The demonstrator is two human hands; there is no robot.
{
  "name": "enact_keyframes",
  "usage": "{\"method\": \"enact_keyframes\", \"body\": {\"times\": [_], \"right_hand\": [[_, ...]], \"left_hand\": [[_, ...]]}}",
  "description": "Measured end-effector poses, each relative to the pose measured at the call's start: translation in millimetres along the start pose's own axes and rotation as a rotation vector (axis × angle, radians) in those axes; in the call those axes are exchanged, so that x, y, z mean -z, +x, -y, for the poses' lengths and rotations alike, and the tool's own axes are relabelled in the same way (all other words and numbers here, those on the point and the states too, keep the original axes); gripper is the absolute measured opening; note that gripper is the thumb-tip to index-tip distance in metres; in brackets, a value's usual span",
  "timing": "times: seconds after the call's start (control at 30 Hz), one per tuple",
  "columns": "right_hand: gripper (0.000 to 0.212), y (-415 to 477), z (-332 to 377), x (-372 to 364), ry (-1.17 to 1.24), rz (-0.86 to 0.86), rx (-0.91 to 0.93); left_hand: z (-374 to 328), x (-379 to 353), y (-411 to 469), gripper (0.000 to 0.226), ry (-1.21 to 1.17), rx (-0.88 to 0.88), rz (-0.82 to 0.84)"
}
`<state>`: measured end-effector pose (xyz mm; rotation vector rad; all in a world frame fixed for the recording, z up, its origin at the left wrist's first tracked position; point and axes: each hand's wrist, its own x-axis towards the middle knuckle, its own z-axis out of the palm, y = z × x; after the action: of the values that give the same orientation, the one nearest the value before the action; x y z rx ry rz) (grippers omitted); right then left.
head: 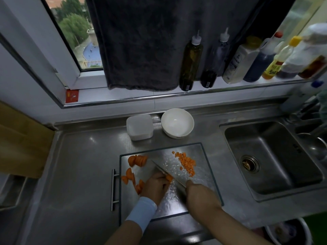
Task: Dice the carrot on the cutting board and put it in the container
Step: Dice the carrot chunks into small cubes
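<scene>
A steel cutting board (pixel 201 167) lies on the counter. My left hand (pixel 155 186) holds a carrot piece (pixel 169 178) down on the board with curled fingers. Against that piece rests the blade of a knife (pixel 165 172), and my right hand (pixel 198 191) grips its handle. Diced carrot (pixel 188 163) is heaped at the board's upper right. Carrot slices (pixel 137 160) lie at the upper left, and more slices (pixel 130 175) sit beside my left hand. A translucent square container (pixel 139 127) stands behind the board, with a white bowl (pixel 177 122) to its right.
A sink (pixel 270 156) is set into the counter at the right. Several bottles (pixel 190 62) line the windowsill, and a dark towel (pixel 141 43) hangs there. A bar handle (pixel 113 189) lies left of the board. A wooden board (pixel 19 142) leans at the far left.
</scene>
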<state>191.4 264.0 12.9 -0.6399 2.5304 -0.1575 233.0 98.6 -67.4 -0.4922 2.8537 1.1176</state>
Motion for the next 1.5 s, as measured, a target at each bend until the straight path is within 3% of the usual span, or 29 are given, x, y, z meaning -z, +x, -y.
{"method": "enact_keyframes", "body": {"times": [0.67,0.83,1.1,1.3,1.5], "right_hand": [[0.010,20,-14,-28,0.112,-0.064,0.053],[0.014,41,2,-24,0.110,-0.064,0.084],[0.013,20,-17,-14,0.065,-0.014,0.068],[0.016,4,-4,-1,0.011,-0.015,0.025],[0.027,-6,0,1,-0.008,0.006,-0.003]], "left_hand": [[8,-9,0,0.013,0.067,-0.057,-0.012],[12,-12,-2,0.028,0.218,-0.130,-0.024],[6,-5,-2,0.011,0.052,-0.051,0.009],[4,-3,-1,0.020,0.087,-0.148,-0.037],[1,0,0,0.011,0.053,-0.101,0.015]]}}
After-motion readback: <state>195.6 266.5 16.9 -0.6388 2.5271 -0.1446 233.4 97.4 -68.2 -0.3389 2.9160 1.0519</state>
